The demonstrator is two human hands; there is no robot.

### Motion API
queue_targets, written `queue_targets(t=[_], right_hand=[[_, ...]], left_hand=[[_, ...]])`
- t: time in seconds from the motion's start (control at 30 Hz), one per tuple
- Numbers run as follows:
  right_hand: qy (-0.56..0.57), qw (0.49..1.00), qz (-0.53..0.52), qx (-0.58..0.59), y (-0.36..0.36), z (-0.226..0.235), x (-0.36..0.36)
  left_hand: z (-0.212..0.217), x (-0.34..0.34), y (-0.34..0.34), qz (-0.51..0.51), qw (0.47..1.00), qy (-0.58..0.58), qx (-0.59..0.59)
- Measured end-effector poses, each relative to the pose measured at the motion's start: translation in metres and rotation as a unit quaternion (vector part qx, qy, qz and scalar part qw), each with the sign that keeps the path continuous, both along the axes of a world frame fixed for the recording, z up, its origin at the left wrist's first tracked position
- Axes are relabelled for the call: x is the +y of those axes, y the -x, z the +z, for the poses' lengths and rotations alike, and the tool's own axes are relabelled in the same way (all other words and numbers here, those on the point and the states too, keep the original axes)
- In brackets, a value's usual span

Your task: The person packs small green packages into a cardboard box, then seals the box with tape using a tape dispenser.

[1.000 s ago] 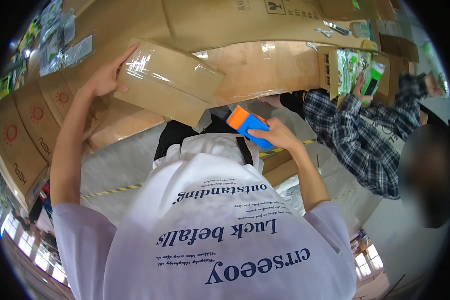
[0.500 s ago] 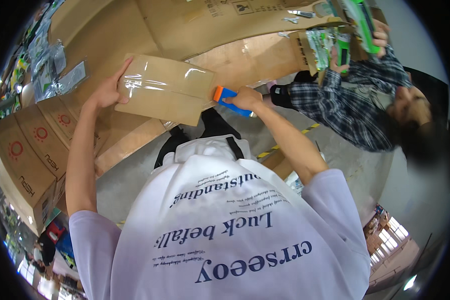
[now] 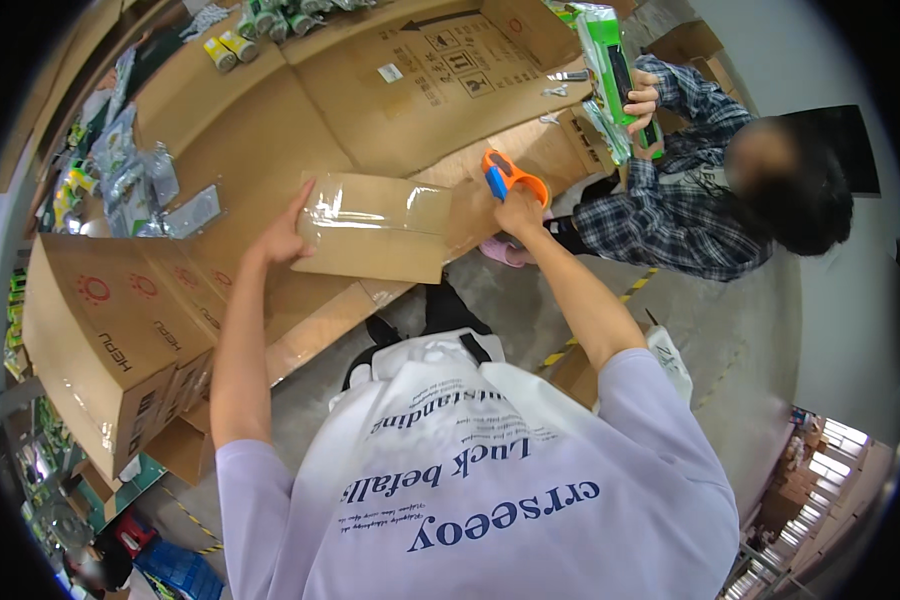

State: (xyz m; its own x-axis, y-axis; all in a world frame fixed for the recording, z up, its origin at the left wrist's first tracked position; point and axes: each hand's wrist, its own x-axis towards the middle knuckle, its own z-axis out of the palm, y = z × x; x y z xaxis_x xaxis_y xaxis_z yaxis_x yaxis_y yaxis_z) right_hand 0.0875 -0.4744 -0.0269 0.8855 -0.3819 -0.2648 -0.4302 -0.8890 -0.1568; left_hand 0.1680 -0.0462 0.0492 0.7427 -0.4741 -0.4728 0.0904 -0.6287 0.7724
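A small brown cardboard box with shiny clear tape across its top lies at the near edge of the cardboard-covered table. My left hand grips its left end, thumb and fingers on either side of the corner. Off the box's right side, apart from it, my right hand is wrapped around an orange and blue tape dispenser. The dispenser's underside and most of its handle are hidden by my fingers.
Large flattened cardboard covers the table. Folded cartons stand at the left, beside clear plastic packs. At the right, a co-worker in a plaid shirt holds green packages. A small cutter lies nearby.
My right hand has moved away from the box's right end and turned the tape dispenser, showing its orange side. My left hand stays on the box. The co-worker's green packages have come together.
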Motion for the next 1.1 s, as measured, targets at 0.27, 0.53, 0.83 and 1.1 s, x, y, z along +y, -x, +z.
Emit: queue_targets(t=[0.27,0.53,0.83,1.1], right_hand=[[-0.036,0.993,0.057,-0.101,-0.009,0.018,0.010],[-0.171,0.852,0.280,-0.408,-0.028,0.052,0.208],[-0.097,0.843,0.424,-0.316,-0.045,0.014,0.303],[0.045,0.902,0.300,-0.307,-0.082,0.020,0.129]], left_hand=[[-0.027,0.007,0.080,0.117,0.988,0.097,-0.028],[-0.057,0.007,0.106,0.194,0.966,0.113,-0.130],[-0.064,0.017,0.108,0.194,0.974,0.028,0.111],[-0.052,0.012,0.102,0.176,0.979,0.087,-0.050]])
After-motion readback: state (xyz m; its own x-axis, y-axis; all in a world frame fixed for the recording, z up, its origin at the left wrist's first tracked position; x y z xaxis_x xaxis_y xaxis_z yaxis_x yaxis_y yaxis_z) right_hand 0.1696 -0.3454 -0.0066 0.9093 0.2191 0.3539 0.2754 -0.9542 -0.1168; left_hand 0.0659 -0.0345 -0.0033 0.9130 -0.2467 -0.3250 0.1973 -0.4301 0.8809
